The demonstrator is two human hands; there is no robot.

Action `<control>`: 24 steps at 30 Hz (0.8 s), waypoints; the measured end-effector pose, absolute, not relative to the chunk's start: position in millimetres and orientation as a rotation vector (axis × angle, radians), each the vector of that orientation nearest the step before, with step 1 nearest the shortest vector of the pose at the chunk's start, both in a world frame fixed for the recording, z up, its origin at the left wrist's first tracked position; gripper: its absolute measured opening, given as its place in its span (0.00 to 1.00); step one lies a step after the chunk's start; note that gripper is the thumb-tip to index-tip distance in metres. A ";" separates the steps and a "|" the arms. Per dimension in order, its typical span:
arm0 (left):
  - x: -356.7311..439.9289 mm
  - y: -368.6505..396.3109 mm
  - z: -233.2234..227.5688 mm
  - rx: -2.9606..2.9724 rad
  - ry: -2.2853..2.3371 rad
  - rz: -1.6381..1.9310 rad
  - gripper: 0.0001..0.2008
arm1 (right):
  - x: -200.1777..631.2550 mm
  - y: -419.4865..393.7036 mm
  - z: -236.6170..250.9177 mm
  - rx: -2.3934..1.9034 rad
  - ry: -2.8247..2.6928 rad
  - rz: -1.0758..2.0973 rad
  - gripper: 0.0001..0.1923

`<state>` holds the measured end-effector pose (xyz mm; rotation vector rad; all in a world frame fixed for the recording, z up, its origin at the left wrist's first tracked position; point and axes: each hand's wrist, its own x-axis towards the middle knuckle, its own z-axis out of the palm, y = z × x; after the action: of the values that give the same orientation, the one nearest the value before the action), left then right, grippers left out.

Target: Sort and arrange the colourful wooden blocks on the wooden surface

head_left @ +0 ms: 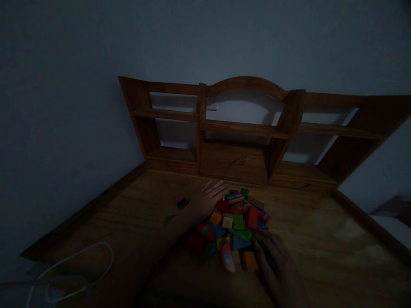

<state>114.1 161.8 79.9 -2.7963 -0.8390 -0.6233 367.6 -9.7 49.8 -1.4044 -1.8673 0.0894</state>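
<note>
The blocks [236, 222] lie heaped on the table [321, 231] between your hands. Your left hand [208, 199] rests spread on the pile's far-left edge. Your right hand [276, 256], fingers curled, touches its near-right edge beside an orange block [249, 260].

Both forearms are bare, with no sleeve in view. The left hand [205, 200] and right hand [278, 261] wear no gloves, rings or watch visible in the dim light.
</note>
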 end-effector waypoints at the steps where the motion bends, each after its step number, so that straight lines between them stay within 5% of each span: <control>1: 114.0 161.4 80.5 -2.769 -0.828 -0.607 0.28 | 367.8 -9.5 49.8 -1.401 -1.872 0.086 0.13; 24: 113.5 152.6 91.8 -2.571 -0.607 -0.619 0.26 | 365.9 -9.6 51.4 -1.412 -1.852 0.111 0.13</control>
<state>113.5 152.6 91.8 -2.5709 -0.6067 -0.6192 365.9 -9.6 51.4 -1.4115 -1.8523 0.1106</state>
